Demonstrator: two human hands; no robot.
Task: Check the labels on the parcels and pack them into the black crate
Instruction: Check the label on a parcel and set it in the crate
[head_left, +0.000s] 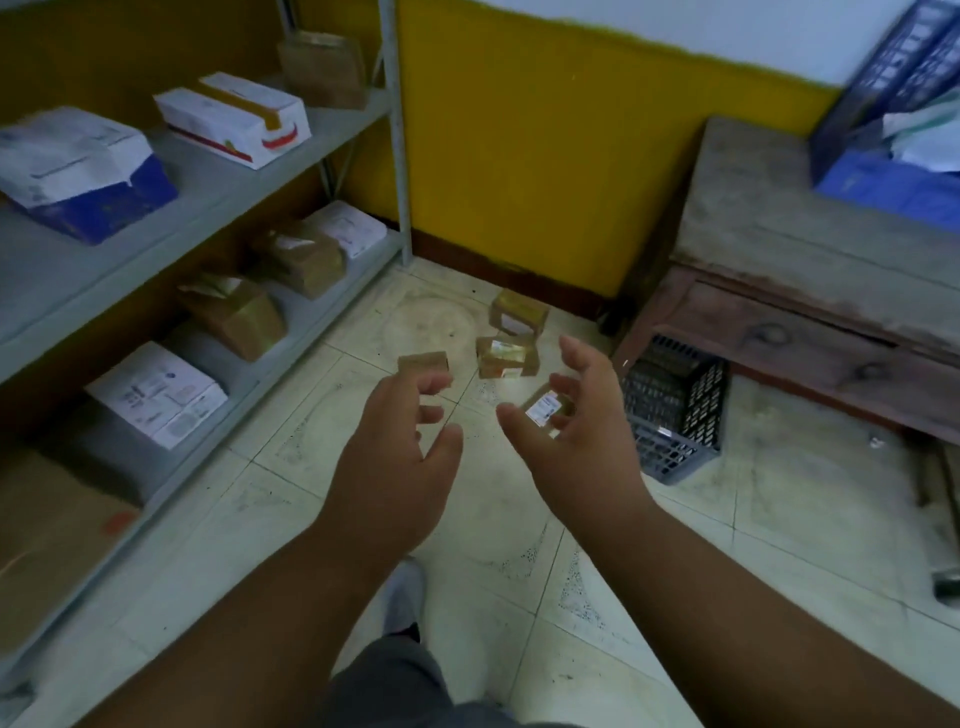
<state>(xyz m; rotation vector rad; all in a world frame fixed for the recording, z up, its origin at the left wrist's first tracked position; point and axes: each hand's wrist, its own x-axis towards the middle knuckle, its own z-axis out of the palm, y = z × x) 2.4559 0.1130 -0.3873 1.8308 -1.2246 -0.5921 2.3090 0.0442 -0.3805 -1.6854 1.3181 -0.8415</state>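
Note:
Several small brown parcels lie on the tiled floor ahead of me: one (423, 362) just beyond my left fingertips, one with a shiny taped top (501, 356), one farther back (518, 310), and one with a white label (545, 406) seen behind my right hand's fingers. The black crate (675, 415) stands on the floor at the right, partly under a wooden desk. My left hand (400, 457) and my right hand (576, 436) hover above the floor with loosely spread, relaxed fingers. Neither hand holds anything.
A grey metal shelf rack (218, 182) on the left carries white and brown boxes on two levels. A worn wooden desk (810, 249) with drawers stands at the right, blue boxes on top. A yellow wall is behind. My shoe (402, 597) is on the floor below.

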